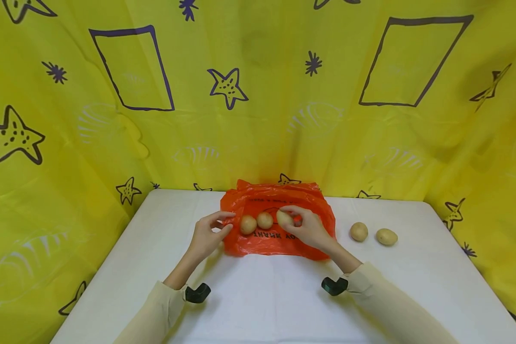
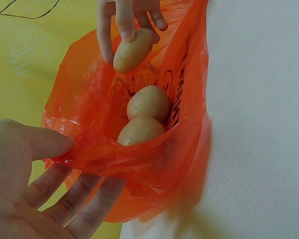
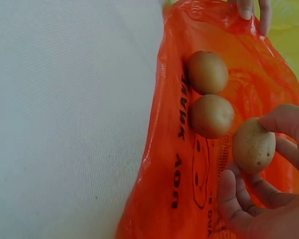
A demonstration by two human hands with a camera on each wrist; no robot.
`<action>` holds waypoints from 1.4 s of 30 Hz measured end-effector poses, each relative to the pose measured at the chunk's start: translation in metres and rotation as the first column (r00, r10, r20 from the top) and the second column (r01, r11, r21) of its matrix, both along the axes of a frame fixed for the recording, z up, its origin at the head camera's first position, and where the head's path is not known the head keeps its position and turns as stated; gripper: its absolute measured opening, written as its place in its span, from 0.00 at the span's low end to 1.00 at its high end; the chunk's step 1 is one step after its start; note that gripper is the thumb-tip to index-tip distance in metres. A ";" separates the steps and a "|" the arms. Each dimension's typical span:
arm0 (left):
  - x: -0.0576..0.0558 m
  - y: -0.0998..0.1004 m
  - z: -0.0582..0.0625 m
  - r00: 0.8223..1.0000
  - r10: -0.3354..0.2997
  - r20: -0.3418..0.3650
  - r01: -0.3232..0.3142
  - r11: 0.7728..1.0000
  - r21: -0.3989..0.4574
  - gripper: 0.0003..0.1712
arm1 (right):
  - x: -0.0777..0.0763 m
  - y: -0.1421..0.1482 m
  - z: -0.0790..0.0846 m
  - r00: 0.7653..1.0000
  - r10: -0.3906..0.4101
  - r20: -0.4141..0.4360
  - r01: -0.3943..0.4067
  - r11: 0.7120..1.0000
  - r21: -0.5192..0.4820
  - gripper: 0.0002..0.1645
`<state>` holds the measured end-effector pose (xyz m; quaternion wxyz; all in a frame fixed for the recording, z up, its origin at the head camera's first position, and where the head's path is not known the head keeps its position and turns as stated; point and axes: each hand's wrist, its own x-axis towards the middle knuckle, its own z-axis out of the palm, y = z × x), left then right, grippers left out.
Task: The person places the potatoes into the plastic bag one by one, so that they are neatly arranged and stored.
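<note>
Left wrist view: the left hand point(image 2: 12, 172) pinches the red bag point(image 2: 157, 174), seemingly to spread its mouth, while the right hand point(image 2: 125, 19) grips one potato point(image 2: 132, 52).

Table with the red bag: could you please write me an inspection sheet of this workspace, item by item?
Surface: white table, flat, light-coloured.
Job's things: open red bag with dark print; two potatoes inside; one held potato over the bag; two loose potatoes on the table, right of the bag.
Clutter: nothing seen.
Left hand: holds the bag's left edge between thumb and fingers.
Right hand: pinches the held potato.
Wrists: dark device at each.
Cables: nothing seen.
Surroundings: yellow curtain with drawn stars.
</note>
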<state>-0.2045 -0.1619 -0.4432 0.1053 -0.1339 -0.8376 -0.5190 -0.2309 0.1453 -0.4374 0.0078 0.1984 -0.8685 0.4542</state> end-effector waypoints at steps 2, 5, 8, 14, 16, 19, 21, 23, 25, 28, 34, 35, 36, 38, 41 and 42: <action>0.000 0.000 0.000 1.000 -0.001 -0.002 0.001 1.000 0.001 0.15 | -0.002 -0.003 -0.002 1.000 -0.015 0.005 0.015 1.000 0.010 0.25; 0.000 0.000 0.000 1.000 -0.004 -0.005 0.004 1.000 0.003 0.15 | -0.005 -0.006 -0.006 0.999 -0.028 0.026 0.028 1.000 0.008 0.25; 0.000 0.000 0.000 1.000 -0.003 0.006 0.003 1.000 0.004 0.15 | -0.007 -0.008 -0.009 0.998 -0.036 0.047 0.036 0.999 0.000 0.25; 0.000 -0.001 0.000 1.000 -0.003 0.012 0.003 1.000 0.007 0.15 | -0.015 -0.011 -0.016 0.997 -0.071 0.027 0.071 0.997 0.006 0.24; 0.000 0.000 0.000 1.000 -0.005 0.004 0.005 1.000 0.006 0.15 | -0.017 -0.013 -0.018 0.996 -0.082 0.020 0.082 0.997 0.003 0.24; -0.001 0.001 -0.001 1.000 -0.003 0.005 0.003 1.000 0.003 0.15 | -0.018 -0.015 -0.020 0.995 -0.095 0.021 0.096 0.995 -0.004 0.24; -0.001 0.001 -0.001 1.000 -0.002 0.010 0.002 1.000 0.002 0.15 | -0.019 -0.016 -0.020 0.994 -0.106 0.031 0.106 0.994 -0.009 0.24; -0.001 0.001 -0.001 1.000 -0.001 0.016 0.001 1.000 0.004 0.15 | -0.019 -0.017 -0.021 0.993 -0.113 0.034 0.113 0.994 -0.011 0.24; -0.001 0.001 -0.001 1.000 -0.002 0.018 0.002 1.000 0.007 0.15 | -0.020 -0.017 -0.022 0.992 -0.119 0.038 0.120 0.993 -0.011 0.24; 0.000 0.001 -0.001 1.000 -0.006 0.016 0.006 1.000 0.013 0.15 | -0.022 -0.018 -0.026 0.991 -0.130 0.037 0.130 0.991 -0.009 0.24; 0.000 0.001 -0.002 1.000 -0.008 0.012 0.008 1.000 0.010 0.14 | -0.025 -0.019 -0.028 0.986 -0.161 0.046 0.161 0.987 0.005 0.23; 0.000 0.002 -0.002 1.000 -0.008 0.011 0.008 1.000 0.009 0.14 | -0.025 -0.019 -0.028 0.984 -0.169 0.048 0.169 0.986 0.009 0.23; 0.000 0.002 -0.001 1.000 -0.006 0.008 0.006 1.000 0.006 0.14 | -0.026 -0.020 -0.028 0.983 -0.176 0.055 0.176 0.984 0.012 0.23; 0.001 0.002 -0.001 1.000 -0.004 0.003 0.004 1.000 0.004 0.14 | -0.026 -0.020 -0.028 0.980 -0.190 0.063 0.189 0.982 0.020 0.23; 0.001 0.002 -0.001 1.000 -0.004 -0.001 0.004 1.000 0.000 0.14 | -0.027 -0.020 -0.028 0.975 -0.200 0.092 0.199 0.980 0.029 0.24; 0.001 0.002 -0.002 1.000 -0.004 0.000 0.004 1.000 0.000 0.14 | -0.027 -0.020 -0.029 0.974 -0.202 0.100 0.200 0.979 0.030 0.24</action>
